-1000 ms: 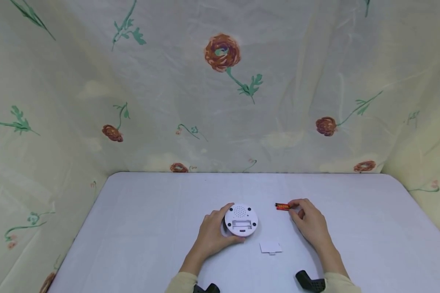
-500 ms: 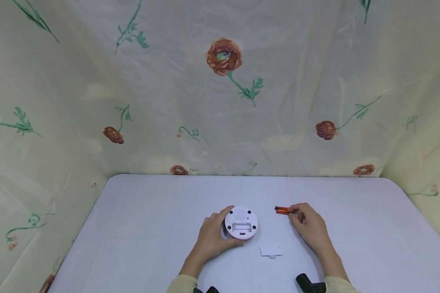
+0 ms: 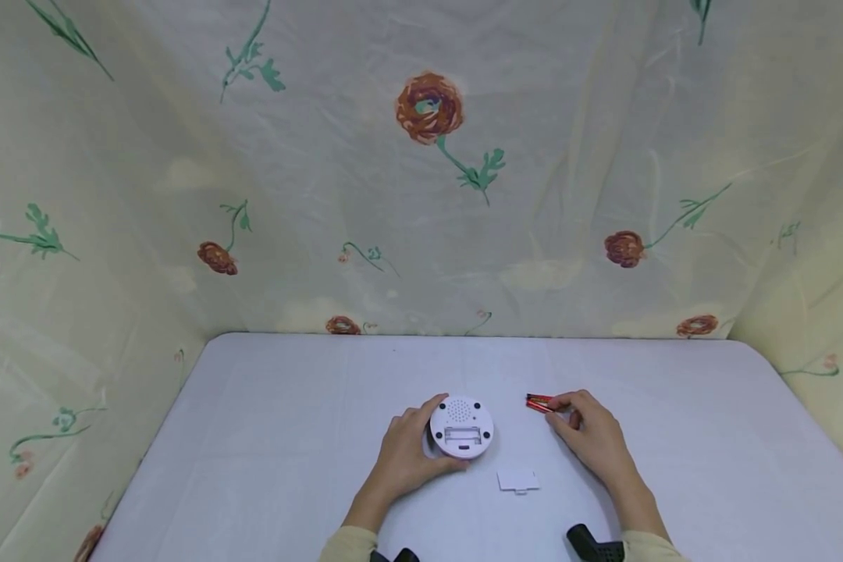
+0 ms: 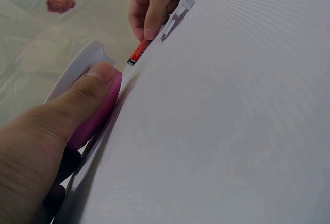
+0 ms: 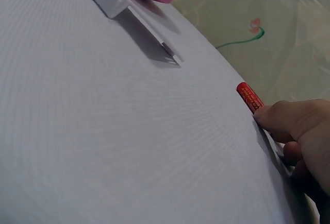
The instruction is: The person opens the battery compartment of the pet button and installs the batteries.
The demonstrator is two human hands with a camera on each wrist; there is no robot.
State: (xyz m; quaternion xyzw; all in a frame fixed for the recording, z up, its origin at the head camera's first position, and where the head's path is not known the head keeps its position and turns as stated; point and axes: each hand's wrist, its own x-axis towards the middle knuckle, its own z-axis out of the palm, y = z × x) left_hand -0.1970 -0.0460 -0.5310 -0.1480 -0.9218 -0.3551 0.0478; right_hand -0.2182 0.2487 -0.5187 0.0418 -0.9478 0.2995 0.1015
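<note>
My left hand (image 3: 409, 450) holds a round white device (image 3: 461, 410) by its left side, thumb at the near edge and fingers round the far edge. Its upward face has a speaker grille, several dark feet and an open battery compartment without batteries in it. A pink rim (image 4: 98, 116) shows in the left wrist view. To its right, my right hand (image 3: 592, 433) pinches a red battery (image 5: 249, 97) between thumb and fingers, close to the tabletop. Another red battery (image 3: 538, 396) lies beside it at a slight angle, its right end hidden by the fingers.
A white battery cover (image 3: 517, 480) with a small tab lies on the table between the hands, nearer the person. White cloth covers the table (image 3: 288, 437). Flowered curtains (image 3: 309, 172) hang behind and at both sides. Dark camera mounts (image 3: 595, 544) sit at the wrists.
The batteries lay side by side before; now the nearer one has turned away from the other in my right fingers. My left hand and the device keep their place. The head view tilted slightly.
</note>
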